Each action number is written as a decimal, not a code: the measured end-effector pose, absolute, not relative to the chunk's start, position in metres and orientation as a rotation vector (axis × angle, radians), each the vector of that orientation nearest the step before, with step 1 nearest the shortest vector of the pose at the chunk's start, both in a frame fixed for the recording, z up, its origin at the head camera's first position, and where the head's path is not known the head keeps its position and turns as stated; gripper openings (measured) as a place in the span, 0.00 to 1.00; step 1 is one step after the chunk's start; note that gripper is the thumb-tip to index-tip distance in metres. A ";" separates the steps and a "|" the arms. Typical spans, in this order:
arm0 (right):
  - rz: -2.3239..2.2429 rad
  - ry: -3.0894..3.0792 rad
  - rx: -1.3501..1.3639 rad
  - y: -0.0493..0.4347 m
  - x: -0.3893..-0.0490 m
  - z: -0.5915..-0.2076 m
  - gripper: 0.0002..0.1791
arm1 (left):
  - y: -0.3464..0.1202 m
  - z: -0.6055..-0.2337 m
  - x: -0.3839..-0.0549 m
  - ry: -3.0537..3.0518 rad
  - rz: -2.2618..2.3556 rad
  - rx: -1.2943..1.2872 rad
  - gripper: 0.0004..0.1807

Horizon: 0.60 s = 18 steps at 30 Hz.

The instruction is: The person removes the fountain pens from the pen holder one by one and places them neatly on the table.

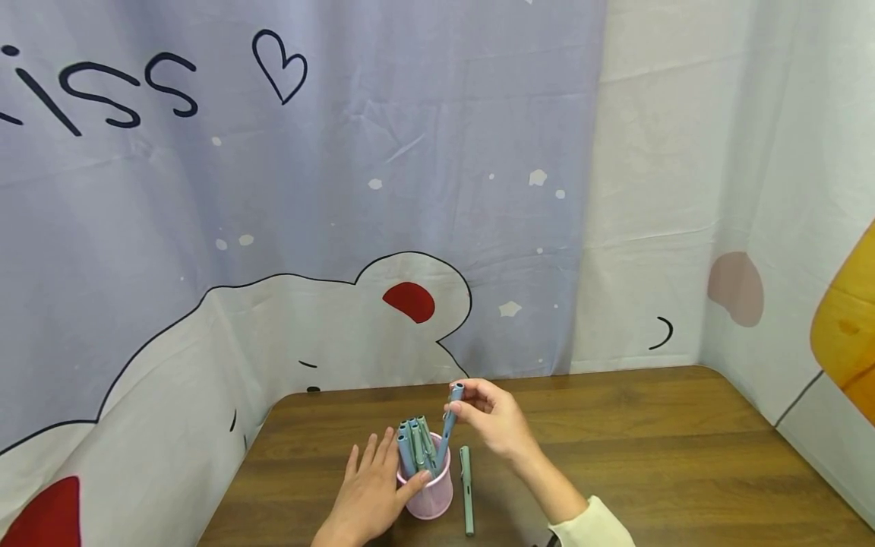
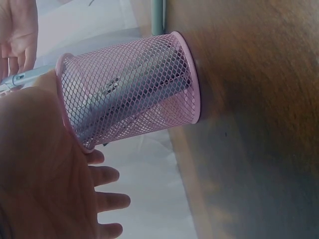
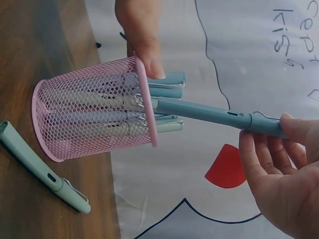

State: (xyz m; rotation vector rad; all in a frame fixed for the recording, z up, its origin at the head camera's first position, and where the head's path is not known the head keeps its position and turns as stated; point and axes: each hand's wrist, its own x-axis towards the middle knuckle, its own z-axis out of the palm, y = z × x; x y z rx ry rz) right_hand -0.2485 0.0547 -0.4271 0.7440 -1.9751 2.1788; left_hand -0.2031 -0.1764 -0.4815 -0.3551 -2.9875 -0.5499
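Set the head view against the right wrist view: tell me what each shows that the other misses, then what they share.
Only the head view: the right arm's pale sleeve and a yellow patch on the hanging cloth.

Only the right wrist view: the pink pen holder's distinct mesh, with pen barrels visible through it, and a cut-off second row of lettering.

Both: the holder with several pens inside, the right hand pinching a blue pen, the left hand at the rim, and a green pen on the wooden table.

A printed cloth (image 1: pixel 478 114) hangs behind the wooden counter (image 1: pixel 649 448). High above the counter are lettering (image 1: pixel 99 96) and a heart (image 1: pixel 282 67); nearer its back edge, a red patch (image 1: pixel 412 301).
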 end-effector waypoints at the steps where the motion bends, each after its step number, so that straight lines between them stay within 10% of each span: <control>1: 2.186 -1.974 0.738 0.056 -0.248 -0.426 0.18 | -0.177 -0.482 -0.203 -2.979 -0.551 -0.359 0.53; 18: 2.217 -1.994 0.597 0.071 -0.248 -0.422 0.21 | -0.175 -0.482 -0.204 -2.979 -0.528 -0.341 0.52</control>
